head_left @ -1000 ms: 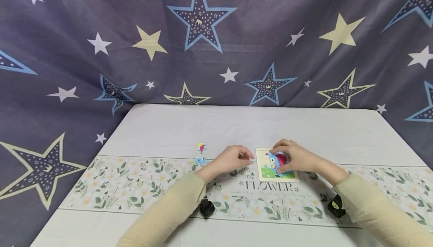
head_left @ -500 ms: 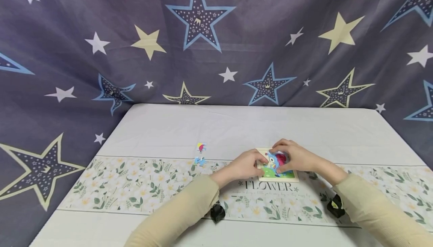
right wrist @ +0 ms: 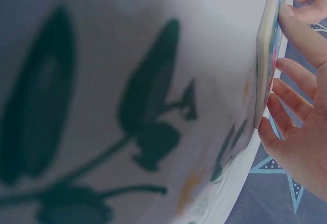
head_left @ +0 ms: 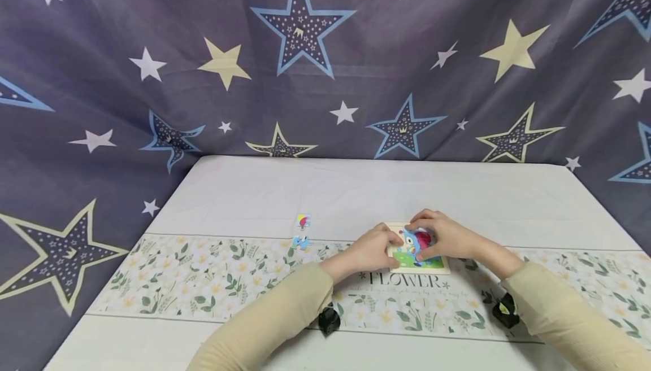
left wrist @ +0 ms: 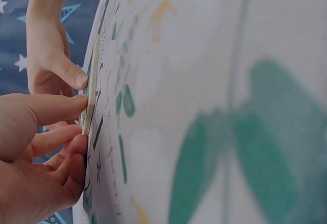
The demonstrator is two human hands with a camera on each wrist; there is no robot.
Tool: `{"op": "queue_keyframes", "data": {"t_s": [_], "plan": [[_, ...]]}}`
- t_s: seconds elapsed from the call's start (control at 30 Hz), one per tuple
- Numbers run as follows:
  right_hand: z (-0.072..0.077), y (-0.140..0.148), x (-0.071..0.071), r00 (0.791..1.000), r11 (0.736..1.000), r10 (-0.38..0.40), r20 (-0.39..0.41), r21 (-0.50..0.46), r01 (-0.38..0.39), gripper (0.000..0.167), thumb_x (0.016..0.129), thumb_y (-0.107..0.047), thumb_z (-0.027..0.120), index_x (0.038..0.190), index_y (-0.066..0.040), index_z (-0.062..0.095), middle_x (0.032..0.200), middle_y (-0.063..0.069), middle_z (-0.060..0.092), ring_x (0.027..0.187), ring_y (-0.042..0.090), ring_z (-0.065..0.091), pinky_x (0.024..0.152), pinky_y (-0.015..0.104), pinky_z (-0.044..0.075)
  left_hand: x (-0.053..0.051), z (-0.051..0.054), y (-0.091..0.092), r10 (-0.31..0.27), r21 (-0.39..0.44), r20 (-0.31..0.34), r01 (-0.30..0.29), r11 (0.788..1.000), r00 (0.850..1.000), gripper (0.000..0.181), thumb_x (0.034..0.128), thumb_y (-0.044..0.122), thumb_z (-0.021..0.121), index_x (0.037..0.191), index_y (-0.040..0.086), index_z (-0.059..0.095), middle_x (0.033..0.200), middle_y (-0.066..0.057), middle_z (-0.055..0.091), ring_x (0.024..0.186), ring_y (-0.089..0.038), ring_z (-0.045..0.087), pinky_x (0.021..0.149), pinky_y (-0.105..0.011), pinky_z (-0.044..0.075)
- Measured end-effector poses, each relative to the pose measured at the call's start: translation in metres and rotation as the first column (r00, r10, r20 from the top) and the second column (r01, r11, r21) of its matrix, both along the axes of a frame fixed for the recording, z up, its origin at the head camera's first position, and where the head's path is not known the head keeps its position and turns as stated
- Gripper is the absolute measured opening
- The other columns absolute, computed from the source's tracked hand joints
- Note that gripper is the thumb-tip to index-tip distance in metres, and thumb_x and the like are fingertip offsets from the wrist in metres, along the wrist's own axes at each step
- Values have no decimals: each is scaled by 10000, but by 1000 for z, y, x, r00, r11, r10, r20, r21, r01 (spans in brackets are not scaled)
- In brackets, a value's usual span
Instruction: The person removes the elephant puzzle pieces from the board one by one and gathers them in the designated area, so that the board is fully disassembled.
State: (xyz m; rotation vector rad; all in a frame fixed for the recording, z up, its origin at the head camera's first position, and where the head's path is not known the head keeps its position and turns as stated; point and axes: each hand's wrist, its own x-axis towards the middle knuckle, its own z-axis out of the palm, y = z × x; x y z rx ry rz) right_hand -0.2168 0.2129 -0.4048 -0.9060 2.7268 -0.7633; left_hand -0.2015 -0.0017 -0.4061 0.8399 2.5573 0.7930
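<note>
A framed jigsaw puzzle (head_left: 424,271) lies flat on the table, its picture showing a blue cartoon animal with red and a green ground. At its left edge my left hand (head_left: 372,248) grips with curled fingers; the left wrist view shows thumb and fingers meeting the board's edge (left wrist: 92,94). My right hand (head_left: 447,239) curves over the right side, with thumb and index finger on the picture. Its other fingers (right wrist: 281,109) touch along the side in the right wrist view. Both hands partly hide the picture.
Two loose puzzle pieces lie left of the hands: one with a red balloon (head_left: 303,221), one mostly blue (head_left: 301,241). The white table carries a floral printed band (head_left: 203,280) with the word FLOWER. A dark starry curtain (head_left: 325,94) hangs behind.
My left hand has moved right, from just beside the puzzle onto its left edge, within the first half second. My right hand has stayed in place on the puzzle.
</note>
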Motion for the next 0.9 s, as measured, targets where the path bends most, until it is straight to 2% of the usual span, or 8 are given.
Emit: {"op": "queue_keyframes", "data": {"t_s": [0.17,0.9], "plan": [[-1,0,0,1000,1000,3,-9,-5,-3,627,673,-376,781,1189,-76,587,1185,89,500,1097,296,449,912,509,367,1,0,0,1,0,-6,-1,1000,1000,423,774,225,706,1165,102,601,1012,31,473,746,-32,457,666,-146,393],[1,0,1,1000,1000,4,-12,-4,-4,620,669,-364,787,1179,-69,592,1180,87,502,1096,293,451,911,503,368,2,2,-1,-14,10,-13,15,1000,1000,377,777,216,710,1118,97,602,1013,23,474,720,-36,449,640,-144,385]]}}
